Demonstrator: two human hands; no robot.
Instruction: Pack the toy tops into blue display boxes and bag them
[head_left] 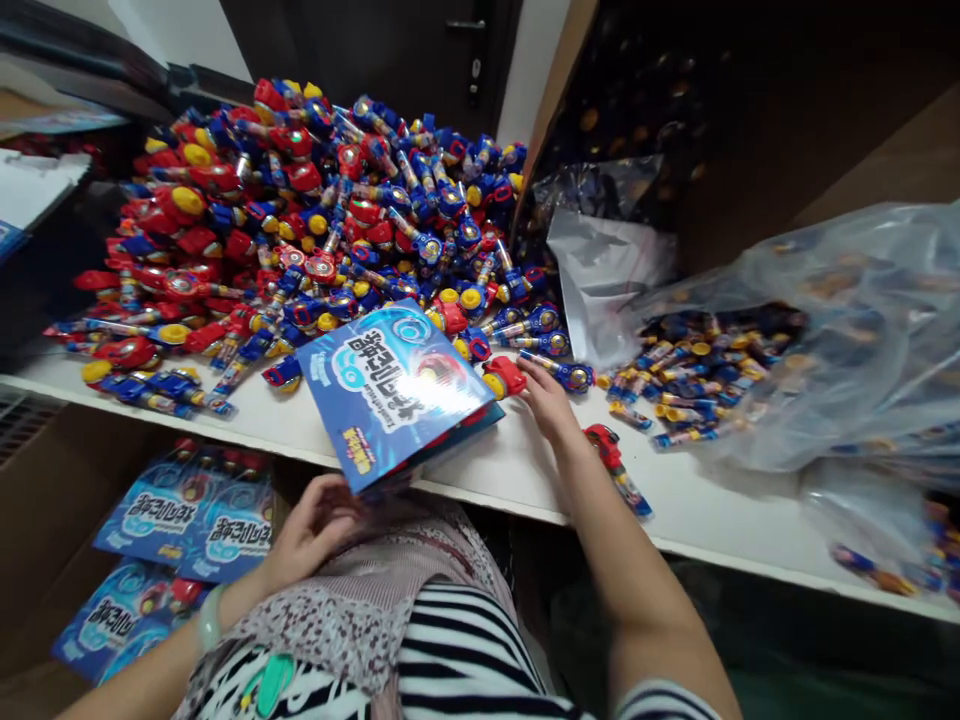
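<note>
A blue printed cardboard display box (397, 385) lies slanted at the front of the white table, its near corner jutting past the edge. My left hand (322, 530) is at that corner with fingers curled against it; the fingertips are partly hidden under the box. Right of the box, my right hand (551, 405) has its fingertips on a red toy watch (506, 378) with a yellow part. Just beyond those fingers lies a blue toy watch (574, 376) with a clear candy-filled tube. Another red toy watch (609, 450) rests beside my right forearm.
A large heap of red and blue toy watches (322, 220) covers the back of the white table (510, 480). At right, a clear plastic bag (847, 300) spills small candy tubes (697, 370). Below left, a carton (45, 490) holds several blue display boxes (180, 510).
</note>
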